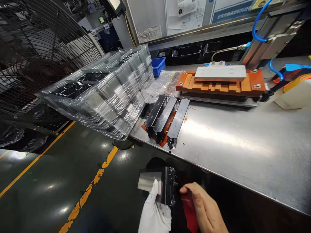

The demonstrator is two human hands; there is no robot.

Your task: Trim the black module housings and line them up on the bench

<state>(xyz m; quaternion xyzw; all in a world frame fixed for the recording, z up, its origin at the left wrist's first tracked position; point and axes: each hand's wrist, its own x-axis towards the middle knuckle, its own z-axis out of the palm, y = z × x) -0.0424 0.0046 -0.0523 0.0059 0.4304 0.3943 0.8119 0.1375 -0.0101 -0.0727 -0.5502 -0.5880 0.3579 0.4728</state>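
My left hand (155,212), in a white glove, grips a black plastic part (167,186) below the table's front edge. The thumb lies across the part's shiny flat panel (149,181). Small pegs and round fittings line the part's right side. Just right of them is my bare right hand (202,205), its fingers curled together and apart from the part. Whatever its fingertips may hold is hidden. Something red (188,210) shows beneath that hand. Several long black plastic parts (178,121) lie side by side on the table, partly over an orange piece (164,142).
Stacked clear plastic trays (116,94) overhang the metal table's (233,149) left end, with black parts in the top one. An orange fixture (218,84) under a pneumatic press (274,42) stands behind. A blue bin (158,66) and a large fan (46,64) are further left.
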